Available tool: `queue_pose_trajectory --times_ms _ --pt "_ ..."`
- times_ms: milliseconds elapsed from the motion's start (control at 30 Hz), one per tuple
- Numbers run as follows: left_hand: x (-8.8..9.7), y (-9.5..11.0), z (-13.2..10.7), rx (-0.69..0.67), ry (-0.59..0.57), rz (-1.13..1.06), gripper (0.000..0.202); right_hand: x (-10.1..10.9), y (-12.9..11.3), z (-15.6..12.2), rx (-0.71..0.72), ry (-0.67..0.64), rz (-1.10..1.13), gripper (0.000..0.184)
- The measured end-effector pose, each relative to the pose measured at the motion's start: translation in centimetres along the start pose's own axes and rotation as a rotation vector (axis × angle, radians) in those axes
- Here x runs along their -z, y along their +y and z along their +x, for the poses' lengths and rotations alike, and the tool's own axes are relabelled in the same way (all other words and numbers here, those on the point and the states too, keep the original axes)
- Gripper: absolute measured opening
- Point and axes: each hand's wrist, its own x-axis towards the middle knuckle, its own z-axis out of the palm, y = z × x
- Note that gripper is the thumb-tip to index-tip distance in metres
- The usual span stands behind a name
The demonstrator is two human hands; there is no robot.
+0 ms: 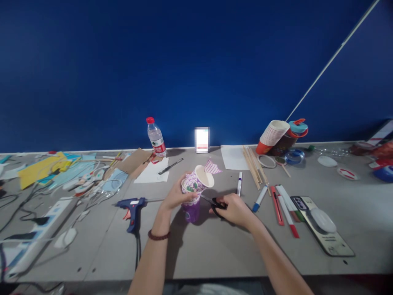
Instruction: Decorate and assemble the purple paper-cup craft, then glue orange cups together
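My left hand point(175, 196) is closed round a purple-patterned paper cup point(196, 182) that is tilted with its white mouth facing up and right, above a purple cup point(190, 212) standing on the grey table point(215, 250). My right hand point(235, 209) grips black-handled scissors point(215, 202), whose blades point left at the tilted cup's side. A cut purple-striped paper piece point(212, 167) lies just behind the cups.
A blue glue gun point(132, 206) lies left of my hands, with a power strip point(46, 217) and cables farther left. Markers point(285, 209), wooden sticks point(253, 168), a phone point(322, 223), stacked cups point(273, 137), a water bottle point(156, 138) and paper sheets surround them.
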Motion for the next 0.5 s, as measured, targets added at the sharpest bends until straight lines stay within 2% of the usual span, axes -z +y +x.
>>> queue_pose_trajectory --times_ms 100,233,400,500 --pt "-0.5 0.2 0.0 0.044 -0.023 -0.007 0.068 -0.3 0.0 0.1 0.006 -0.016 0.021 0.03" --pt "-0.2 0.5 0.0 0.063 0.047 0.003 0.062 -0.4 0.0 0.0 -0.001 -0.039 0.077 0.031" --pt "3.1 0.7 -0.2 0.0 0.327 -0.106 0.063 0.5 1.6 -0.2 -0.068 -0.079 0.163 0.03" --pt "4.5 0.7 -0.3 -0.046 0.465 -0.215 0.057 0.9 2.8 0.0 -0.121 -0.015 0.144 0.034"
